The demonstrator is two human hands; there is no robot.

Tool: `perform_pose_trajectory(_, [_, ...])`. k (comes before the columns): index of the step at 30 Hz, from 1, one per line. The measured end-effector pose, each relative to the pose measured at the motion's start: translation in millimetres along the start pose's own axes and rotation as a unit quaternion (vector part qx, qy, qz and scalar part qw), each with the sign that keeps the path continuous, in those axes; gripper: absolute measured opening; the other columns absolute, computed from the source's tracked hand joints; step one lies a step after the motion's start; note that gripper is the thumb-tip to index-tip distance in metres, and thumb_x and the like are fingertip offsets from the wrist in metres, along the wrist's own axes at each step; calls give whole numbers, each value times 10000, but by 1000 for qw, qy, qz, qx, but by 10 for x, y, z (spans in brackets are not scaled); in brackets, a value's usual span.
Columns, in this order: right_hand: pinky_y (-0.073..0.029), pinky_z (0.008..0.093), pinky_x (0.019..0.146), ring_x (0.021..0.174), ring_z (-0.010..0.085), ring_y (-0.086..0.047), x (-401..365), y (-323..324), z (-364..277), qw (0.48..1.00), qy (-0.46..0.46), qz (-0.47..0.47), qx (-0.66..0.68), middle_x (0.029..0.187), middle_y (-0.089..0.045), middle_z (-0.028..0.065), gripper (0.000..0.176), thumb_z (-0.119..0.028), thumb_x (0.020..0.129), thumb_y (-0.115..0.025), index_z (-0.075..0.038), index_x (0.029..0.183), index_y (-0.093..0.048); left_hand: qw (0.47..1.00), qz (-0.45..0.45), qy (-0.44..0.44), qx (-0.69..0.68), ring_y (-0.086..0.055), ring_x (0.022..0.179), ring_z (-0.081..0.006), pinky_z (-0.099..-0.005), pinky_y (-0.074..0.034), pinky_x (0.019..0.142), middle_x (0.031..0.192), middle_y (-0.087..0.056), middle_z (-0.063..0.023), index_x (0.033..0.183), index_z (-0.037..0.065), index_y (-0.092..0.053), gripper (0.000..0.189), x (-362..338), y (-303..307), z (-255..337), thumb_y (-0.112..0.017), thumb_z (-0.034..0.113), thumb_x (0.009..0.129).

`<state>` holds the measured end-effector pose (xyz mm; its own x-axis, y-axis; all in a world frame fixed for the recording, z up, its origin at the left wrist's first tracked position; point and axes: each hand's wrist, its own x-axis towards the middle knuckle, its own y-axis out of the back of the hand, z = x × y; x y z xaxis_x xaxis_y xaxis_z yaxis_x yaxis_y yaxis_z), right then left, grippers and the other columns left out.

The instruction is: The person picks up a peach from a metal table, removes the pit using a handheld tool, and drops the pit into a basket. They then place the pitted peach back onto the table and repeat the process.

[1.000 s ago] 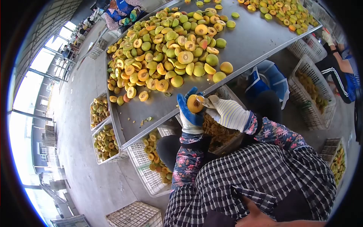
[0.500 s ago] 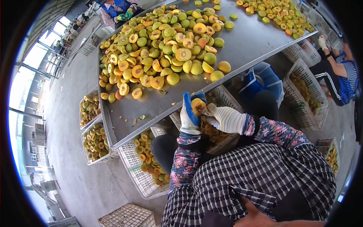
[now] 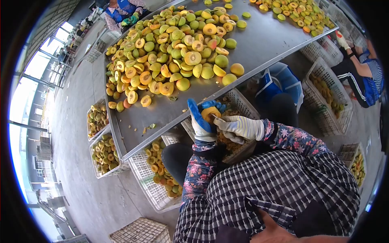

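Observation:
My left hand [image 3: 201, 123], in a white glove with blue coating, is closed around a halved peach [image 3: 209, 114], its yellow cut face turned up. My right hand [image 3: 244, 128], in a striped grey-white glove, pinches a thin metal tool [image 3: 214, 116] whose tip meets the cut face. Most of that tool is hidden by the fingers, so its exact kind does not show. Both hands are just off the near edge of a metal table [image 3: 267, 69]. Beneath them stands a crate [image 3: 245, 106] with yellow-orange pieces inside.
A large heap of halved peaches [image 3: 174, 52] lies on the table, with another heap [image 3: 293, 14] farther right. Crates of fruit [image 3: 137, 178] stand on the floor left and right. A blue-lined container [image 3: 285, 79] is by my knee. Co-workers [image 3: 364, 77] are at right and far left.
My right hand has shifted slightly left, and the thin tool now shows against the peach half. At right, a co-worker's gloved hand has risen with something reddish. The view has shifted a little.

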<state>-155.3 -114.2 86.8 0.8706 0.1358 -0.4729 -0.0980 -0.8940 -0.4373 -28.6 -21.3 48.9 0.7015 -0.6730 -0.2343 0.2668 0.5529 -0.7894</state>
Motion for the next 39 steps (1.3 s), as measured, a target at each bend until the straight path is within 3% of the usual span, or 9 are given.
perform_pose_trajectory(9, [-258, 207, 376, 397, 57, -322, -196, 125, 18, 969, -56, -116, 209, 569, -403, -49, 370, -449, 982, -555, -80, 981, -588, 990, -53, -5, 131, -663, 759, -276, -437, -570, 766, 806, -663, -140, 911, -20, -621, 531, -63, -81, 19, -483, 486, 998])
perform_pose_trajectory(13, [-280, 209, 386, 411, 58, -348, -345, 81, -45, 983, -44, -106, 140, 581, -412, -48, 376, -460, 975, -561, -85, 981, -593, 848, -128, -194, 476, -664, 798, -308, -444, -569, 787, 839, -660, -183, 942, -38, -623, 519, -74, 71, 106, -421, 431, 1031])
perform_pose_trajectory(17, [-347, 219, 407, 453, 63, -421, -360, 260, 84, 991, 25, -37, -128, 640, -460, -31, 404, -499, 981, -524, -102, 1046, -560, 982, -8, -17, 186, -664, 809, -320, -410, -546, 781, 840, -676, -188, 965, -104, -616, 586, -100, 231, 239, -430, 449, 1026])
perform_pose_trajectory(20, [-393, 216, 462, 543, 52, -464, -347, 476, 324, 990, 44, 14, -137, 718, -488, -42, 390, -492, 968, -552, -122, 1092, -538, 898, 71, -213, 379, -671, 706, -204, -311, -527, 708, 819, -707, -116, 929, -16, -681, 389, -392, 279, 653, -493, 311, 1022])
perform_pose_trajectory(23, [-406, 213, 487, 573, 47, -464, -463, 494, 270, 989, 36, 45, -138, 732, -483, -59, 342, -450, 971, -567, -136, 1107, -547, 816, 265, -164, 487, -653, 849, -200, -331, -519, 800, 963, -699, -118, 1084, -42, -661, 294, -739, 291, 1343, -535, 212, 1006])
perform_pose_trajectory(26, [-404, 209, 484, 565, 47, -461, -489, 530, 297, 989, 51, 56, -126, 733, -482, -66, 325, -436, 971, -572, -141, 1108, -555, 548, 207, -244, 773, -632, 951, -135, -278, -504, 826, 1040, -692, -92, 1151, -53, -640, 344, -737, 813, 1765, -553, 244, 1001])
perform_pose_trajectory(29, [-414, 208, 505, 583, 49, -474, -475, 535, 268, 990, 63, 66, -105, 749, -499, -60, 329, -426, 966, -586, -135, 1119, -568, 586, 139, -317, 733, -661, 962, -270, -359, -500, 875, 1083, -686, -155, 1130, -9, -665, 305, -366, 797, 1672, -601, 224, 944])
perform_pose_trajectory(34, [-476, 211, 752, 847, 76, -574, -457, 544, 274, 980, 134, 86, -116, 932, -610, 2, 397, -393, 962, -609, -63, 1182, -586, 588, -10, -195, 785, -693, 851, -236, -348, -528, 778, 1023, -710, -138, 1264, 55, -594, 425, 415, -178, 842, -625, 322, 934])
perform_pose_trajectory(39, [-440, 291, 940, 1075, 177, -567, -478, 599, 277, 962, 160, 100, -197, 1137, -637, 104, 483, -388, 965, -594, -9, 1261, -548, 539, -3, -6, 842, -546, 1205, -403, -459, -423, 1016, 1303, -565, -258, 1431, 65, -427, 691, 1280, -726, 21, -399, 565, 955])
